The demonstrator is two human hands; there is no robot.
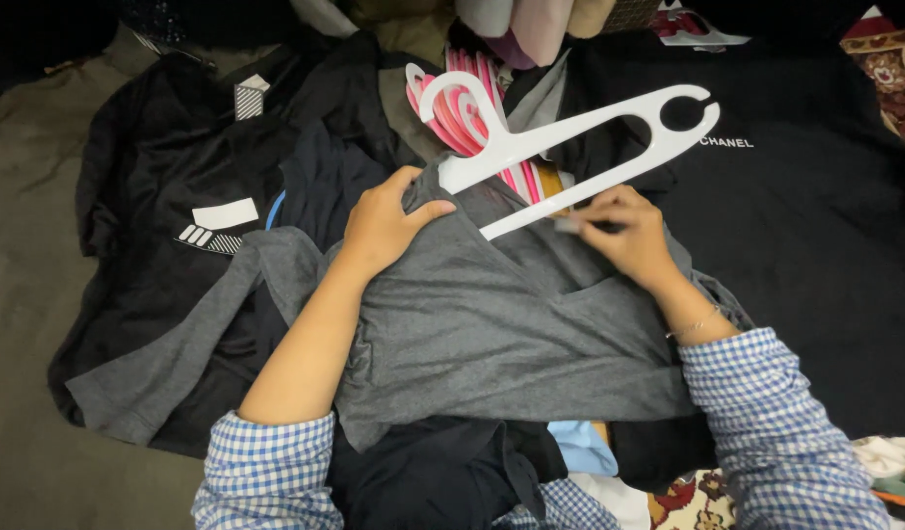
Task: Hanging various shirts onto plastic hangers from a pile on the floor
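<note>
A grey T-shirt [491, 324] lies spread over a pile of dark clothes in front of me. My left hand [386, 222] grips the shirt's collar edge at its top left. A white plastic hanger [570, 137] lies tilted across the shirt's neck, hook end to the left. My right hand [624, 234] pinches the hanger's lower bar together with the shirt's fabric. Both my sleeves are blue-and-white checked.
A stack of pink and white hangers [462, 113] lies just behind the grey shirt. Black T-shirts [805, 216] cover the right side, black garments [178, 186] with white patches the left. A brown surface [30, 294] shows at far left, patterned cloth [889, 74] at top right.
</note>
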